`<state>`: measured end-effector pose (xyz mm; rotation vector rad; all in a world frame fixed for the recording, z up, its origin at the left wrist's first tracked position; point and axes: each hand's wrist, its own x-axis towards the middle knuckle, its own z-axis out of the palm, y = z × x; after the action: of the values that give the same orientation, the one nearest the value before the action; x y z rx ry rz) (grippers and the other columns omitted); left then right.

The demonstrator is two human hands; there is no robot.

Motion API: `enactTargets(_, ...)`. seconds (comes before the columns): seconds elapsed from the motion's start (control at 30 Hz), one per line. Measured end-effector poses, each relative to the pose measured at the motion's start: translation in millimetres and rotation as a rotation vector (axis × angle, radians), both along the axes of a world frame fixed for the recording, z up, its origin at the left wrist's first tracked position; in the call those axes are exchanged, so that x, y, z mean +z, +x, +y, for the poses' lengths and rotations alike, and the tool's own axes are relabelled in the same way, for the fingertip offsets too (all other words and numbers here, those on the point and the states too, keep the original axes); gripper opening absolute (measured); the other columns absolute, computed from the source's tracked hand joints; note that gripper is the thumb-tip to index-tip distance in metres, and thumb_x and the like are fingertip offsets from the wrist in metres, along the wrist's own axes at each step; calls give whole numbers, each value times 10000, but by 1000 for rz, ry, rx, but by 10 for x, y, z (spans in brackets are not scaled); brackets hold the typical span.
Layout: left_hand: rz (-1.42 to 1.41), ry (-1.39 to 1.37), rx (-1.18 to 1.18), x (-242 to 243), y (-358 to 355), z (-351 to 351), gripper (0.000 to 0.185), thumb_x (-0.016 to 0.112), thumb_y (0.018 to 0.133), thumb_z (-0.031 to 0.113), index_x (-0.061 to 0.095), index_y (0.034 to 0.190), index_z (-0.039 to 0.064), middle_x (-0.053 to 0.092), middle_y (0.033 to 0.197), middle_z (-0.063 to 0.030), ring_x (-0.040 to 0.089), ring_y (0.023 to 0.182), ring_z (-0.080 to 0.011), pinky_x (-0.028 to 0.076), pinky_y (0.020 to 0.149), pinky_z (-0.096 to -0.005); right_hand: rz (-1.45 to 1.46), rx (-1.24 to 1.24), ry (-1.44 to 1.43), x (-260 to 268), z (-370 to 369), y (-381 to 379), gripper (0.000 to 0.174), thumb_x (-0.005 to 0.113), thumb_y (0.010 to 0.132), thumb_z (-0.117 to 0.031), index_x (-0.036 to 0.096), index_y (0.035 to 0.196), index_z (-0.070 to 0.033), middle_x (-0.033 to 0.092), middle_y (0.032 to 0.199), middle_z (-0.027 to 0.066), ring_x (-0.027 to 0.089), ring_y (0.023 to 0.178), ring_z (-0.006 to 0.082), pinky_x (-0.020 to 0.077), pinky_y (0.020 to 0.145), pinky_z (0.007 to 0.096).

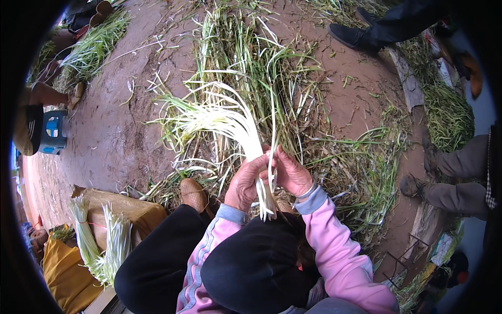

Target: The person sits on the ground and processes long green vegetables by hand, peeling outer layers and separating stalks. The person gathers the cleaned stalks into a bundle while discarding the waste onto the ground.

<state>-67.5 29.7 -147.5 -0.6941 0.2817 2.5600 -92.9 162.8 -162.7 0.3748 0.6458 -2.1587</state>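
My left hand (244,182) is closed around a bunch of pale blanched chive-like stalks (231,125). Their white root ends point down towards my lap, while the leafy tops fan out to the upper left. Close beside it, my right hand (293,172) has its fingertips on a long single stalk (273,114) at the edge of the bunch; the hands almost meet there. Under and beyond the bunch lies a heap of green and withered stalks (239,55) on the ground.
At lower left, white-stemmed bundles (117,231) stand against a brown box-like package (121,208), near a yellow cloth (64,267). Trimmed leaves (361,172) litter the right side. Other people's shoes (349,35) and legs (457,192) are nearby. A blue plastic stool (53,131) stands left.
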Motion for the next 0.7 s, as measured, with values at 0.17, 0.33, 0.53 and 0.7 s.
enactTargets(0.17,24,117,12,-51,5,-26,206,499,838,68,487,1036,10,532,718,-58,410,459,-47,362,386,-137,-5,-162,68,-3,-57,-36,243,564,828,-222,559,1019,-71,576,813,11,557,649,129,476,644,285)
enactTargets(0.33,68,54,-18,76,-31,-39,236,560,827,163,514,1008,19,524,681,-31,401,445,-44,351,394,-146,232,-250,253,66,-19,80,234,556,836,-208,542,1001,-42,575,903,36,544,728,110,439,675,247)
enactTargets(0.53,75,-282,-74,89,-45,-139,189,592,801,149,524,914,14,599,807,-119,440,449,-68,369,390,-178,578,-44,794,239,280,271,189,549,845,-204,537,930,-35,549,870,20,487,737,67,397,678,200)
enactTargets(0.7,44,-403,-128,-17,0,-131,160,590,797,146,531,887,28,602,856,-134,456,457,-72,395,396,-186,806,146,1113,233,1061,757,84,538,817,-73,547,834,9,541,793,29,503,748,114,410,698,245)
